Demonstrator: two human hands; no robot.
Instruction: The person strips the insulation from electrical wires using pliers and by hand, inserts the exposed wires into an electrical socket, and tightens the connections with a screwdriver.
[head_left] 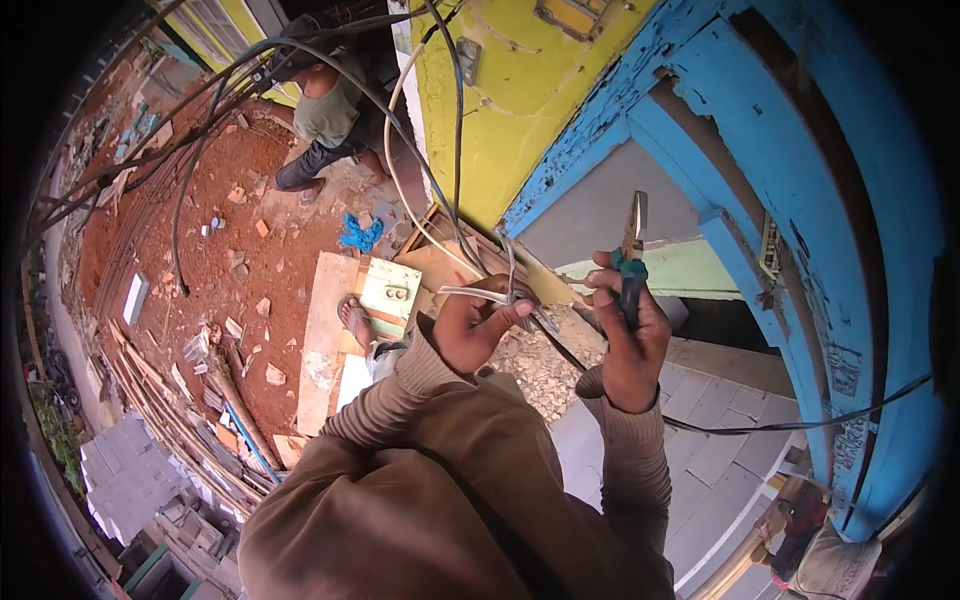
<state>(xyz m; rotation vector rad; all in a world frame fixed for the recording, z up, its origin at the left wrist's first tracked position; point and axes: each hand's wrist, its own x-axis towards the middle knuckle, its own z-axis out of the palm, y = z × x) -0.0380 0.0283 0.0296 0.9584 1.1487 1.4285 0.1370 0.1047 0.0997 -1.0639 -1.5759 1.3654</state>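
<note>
Near the middle, my left hand [474,325] pinches a bundle of cable ends [517,290], where white and grey wires meet. My right hand [634,345] is wrapped round the dark green handles of pliers [632,265], whose metal jaws point up, apart from the wires. From the bundle, a black cable [555,343] runs down behind my right wrist and on to the right. A cream cable [398,165] and dark cables rise from the bundle to the upper left.
A person [328,110] is at the upper left on red soil. Blue wooden frame [790,130] stands at the right, yellow wall [530,90] behind. Below lie boards [325,330], a blue cloth [361,232], rubble and wooden poles [175,410]. Another person [835,562] shows at lower right.
</note>
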